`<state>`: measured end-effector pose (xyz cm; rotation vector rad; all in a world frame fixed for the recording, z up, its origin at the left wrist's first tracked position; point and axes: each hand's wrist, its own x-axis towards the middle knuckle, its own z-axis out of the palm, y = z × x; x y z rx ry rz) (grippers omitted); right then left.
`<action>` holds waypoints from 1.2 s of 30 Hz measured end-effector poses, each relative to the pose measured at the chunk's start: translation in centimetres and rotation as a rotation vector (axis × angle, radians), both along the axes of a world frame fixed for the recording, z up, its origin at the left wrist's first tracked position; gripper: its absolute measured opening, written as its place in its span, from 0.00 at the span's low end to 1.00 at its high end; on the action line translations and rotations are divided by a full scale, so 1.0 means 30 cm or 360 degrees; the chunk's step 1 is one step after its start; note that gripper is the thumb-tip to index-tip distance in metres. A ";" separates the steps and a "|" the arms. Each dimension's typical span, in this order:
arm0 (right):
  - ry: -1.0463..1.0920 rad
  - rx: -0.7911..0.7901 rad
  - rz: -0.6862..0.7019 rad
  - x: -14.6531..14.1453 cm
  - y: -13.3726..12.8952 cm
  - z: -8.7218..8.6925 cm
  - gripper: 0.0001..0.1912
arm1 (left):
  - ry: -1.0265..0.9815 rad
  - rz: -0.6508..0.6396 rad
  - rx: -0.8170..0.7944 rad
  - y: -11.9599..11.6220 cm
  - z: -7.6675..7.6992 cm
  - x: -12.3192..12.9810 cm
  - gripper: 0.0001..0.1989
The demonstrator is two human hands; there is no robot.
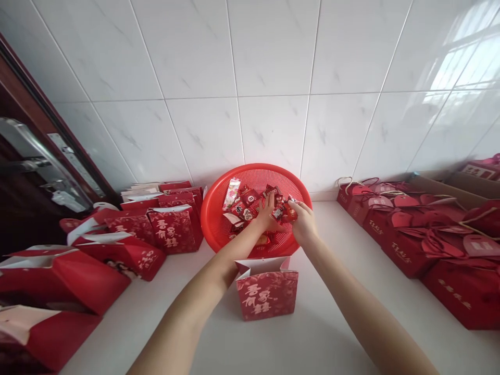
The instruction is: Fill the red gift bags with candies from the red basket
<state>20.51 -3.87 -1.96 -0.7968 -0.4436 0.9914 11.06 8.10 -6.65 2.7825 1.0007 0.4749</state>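
Observation:
A red plastic basket (213, 208) with a perforated wall stands against the tiled wall and holds several wrapped candies (250, 197). Inside it, my left hand (267, 214) reaches among the candies with its fingers spread. At the basket's right side, my right hand (303, 221) is closed on a small red-wrapped candy (291, 211); its fingers partly cover the wrapper. Directly in front of the basket, between my forearms, a red paper gift bag (269, 296) with white lettering stands upright, its top open.
Several open red gift bags (172, 229) crowd the left side, near a dark door with a metal handle (27, 140). Along the right stand rows of closed red gift boxes (406, 250) with cord handles, beside a cardboard box (449, 187). White tiles (269, 130) rise behind.

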 end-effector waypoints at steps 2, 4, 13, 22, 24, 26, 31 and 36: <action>-0.0023 0.0031 -0.0008 0.008 0.008 -0.020 0.12 | -0.0046 0.0014 0.0027 -0.007 0.019 0.008 0.65; -0.0040 0.0067 -0.0009 0.018 0.020 -0.043 0.13 | -0.0062 -0.0032 0.0124 -0.006 0.037 0.019 0.60; -0.0046 0.0192 0.0060 0.048 0.076 -0.100 0.15 | -0.0059 -0.0038 0.0482 0.079 0.057 0.027 0.29; 0.0026 0.0248 0.0221 0.057 0.060 -0.073 0.14 | 0.0119 -0.0154 0.0334 0.061 0.142 -0.002 0.31; 0.0043 0.0238 0.0236 0.058 0.056 -0.071 0.13 | 0.0175 -0.0161 0.0269 0.045 0.161 -0.016 0.28; 0.0063 0.0222 0.0247 0.058 0.053 -0.068 0.13 | 0.0228 -0.0155 0.0202 0.023 0.175 -0.042 0.26; 0.0096 0.0203 0.0289 0.046 0.041 -0.046 0.12 | 0.0325 -0.0089 0.0109 -0.060 0.182 -0.143 0.35; 0.0105 0.0212 0.0317 0.034 0.023 -0.021 0.11 | 0.0335 0.0050 0.0069 -0.147 0.168 -0.251 0.35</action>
